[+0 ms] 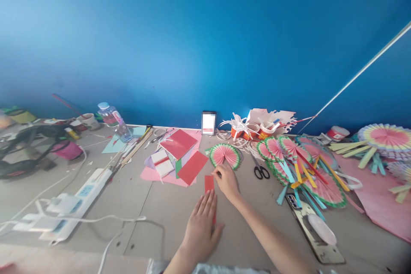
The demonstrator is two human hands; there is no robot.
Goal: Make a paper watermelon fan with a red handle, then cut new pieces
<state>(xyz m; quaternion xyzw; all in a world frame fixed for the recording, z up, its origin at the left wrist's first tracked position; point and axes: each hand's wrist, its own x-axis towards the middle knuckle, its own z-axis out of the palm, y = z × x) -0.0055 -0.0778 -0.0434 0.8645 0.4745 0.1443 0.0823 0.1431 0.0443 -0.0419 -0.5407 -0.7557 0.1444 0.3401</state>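
Note:
My left hand [203,221] lies flat, fingers stretched, on a narrow red paper strip [209,183] on the table. The strip's upper end shows beyond my fingertips, and a bit of its edge beside the hand. My right hand [227,181] is closed in a pinch at the strip's upper right corner; what its fingertips hold, if anything, is too small to make out. Just beyond it lies a round pleated paper fan [224,156], pink with a green rim. A red paper rectangle [192,168] rests to the left, and black-handled scissors [261,172] lie to the right.
Stacked coloured papers [150,174] and a white power strip [80,205] with cables are on the left, near a plastic bottle [116,120]. More pleated fans [324,186] and a phone [316,233] fill the right. Paper cups [252,130] stand by the blue wall.

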